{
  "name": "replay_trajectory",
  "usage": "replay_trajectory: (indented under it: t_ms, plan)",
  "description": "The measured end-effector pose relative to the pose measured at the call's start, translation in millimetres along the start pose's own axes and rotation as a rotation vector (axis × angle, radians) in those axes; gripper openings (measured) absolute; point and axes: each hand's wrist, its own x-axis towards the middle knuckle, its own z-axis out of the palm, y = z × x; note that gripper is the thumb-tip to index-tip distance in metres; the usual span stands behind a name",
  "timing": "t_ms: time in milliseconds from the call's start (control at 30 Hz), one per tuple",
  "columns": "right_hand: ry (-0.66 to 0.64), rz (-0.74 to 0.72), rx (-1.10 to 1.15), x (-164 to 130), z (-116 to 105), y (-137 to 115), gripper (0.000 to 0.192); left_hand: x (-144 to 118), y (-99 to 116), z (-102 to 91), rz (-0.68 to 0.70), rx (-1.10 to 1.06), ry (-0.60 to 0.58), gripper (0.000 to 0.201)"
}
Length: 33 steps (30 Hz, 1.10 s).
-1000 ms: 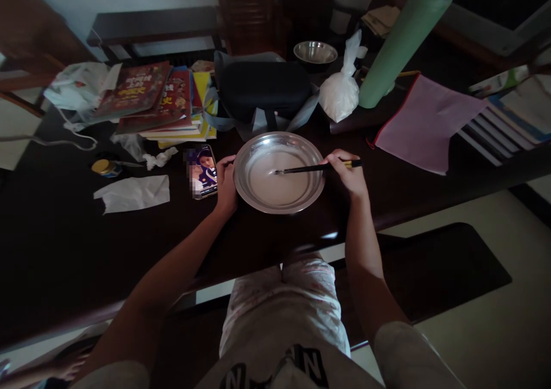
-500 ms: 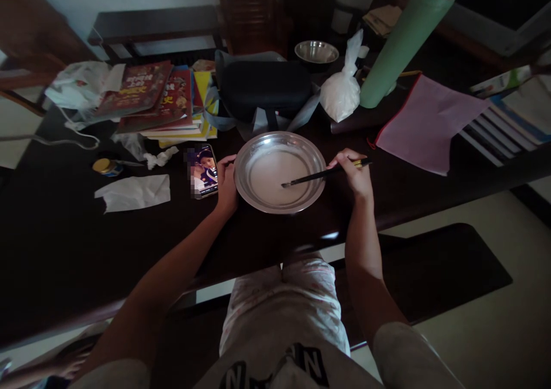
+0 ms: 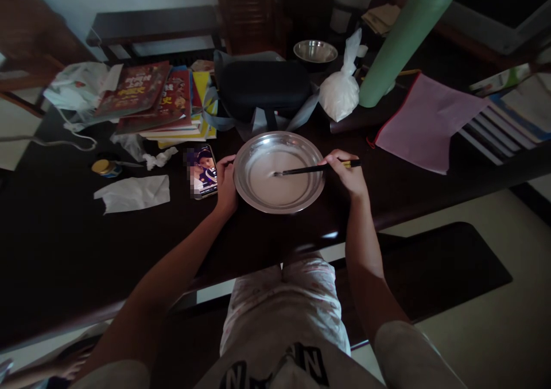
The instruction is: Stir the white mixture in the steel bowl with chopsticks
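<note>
A shallow metal basin [image 3: 258,197] with a pale, milky liquid in it sits on the dark table [image 3: 64,251] in front of me. My left hand [image 3: 225,183] grips the basin's left rim. My right hand [image 3: 348,174] holds dark chopsticks [image 3: 307,170] at the right rim, their tips dipped into the liquid near the basin's middle. A phone [image 3: 202,171] with a lit screen lies just left of my left hand.
Behind the basin lie a black case [image 3: 262,88], a tied white bag [image 3: 340,90], a small metal bowl [image 3: 315,51] and a green flask [image 3: 398,39]. Books [image 3: 159,99] are stacked at the back left, tissues [image 3: 133,194] lie left, and a pink folder [image 3: 424,122] lies right.
The chopstick tips swept toward the near right of the basin half a second ago and are now back near its middle. My left hand has stayed on the rim.
</note>
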Motion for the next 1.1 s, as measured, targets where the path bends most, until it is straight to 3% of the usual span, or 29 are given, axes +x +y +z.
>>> replay_trajectory:
  t_ms: [133,300,467,633,800,1000,1100]
  plan:
    - [0.129,0.025,0.016,-0.9,-1.2,0.2,0.053,-0.5,1.0,-0.2,0.007,-0.007,-0.009,0.008]
    - [-0.015,-0.016,0.025,-0.3,-0.4,1.4,0.048,-0.9,1.7,0.3,0.0,0.007,-0.002,0.009]
    - [0.12,0.005,0.016,-0.5,-1.6,0.3,0.052,-0.9,2.5,0.8,-0.001,0.012,0.005,0.01]
    - [-0.028,0.012,-0.002,0.2,0.2,-1.6,0.053,-1.4,3.0,0.1,0.004,0.022,-0.003,0.01]
    - [0.134,0.015,0.021,0.4,-1.4,-0.4,0.051,-2.0,2.2,0.5,-0.002,0.008,0.004,0.01]
    - [-0.038,0.016,0.004,0.7,0.7,-1.6,0.053,-0.9,-0.7,0.7,0.009,-0.004,0.001,0.012]
    - [0.074,0.007,0.007,0.5,-0.1,-0.8,0.051,-0.7,-1.3,0.7,0.006,-0.002,0.007,0.011]
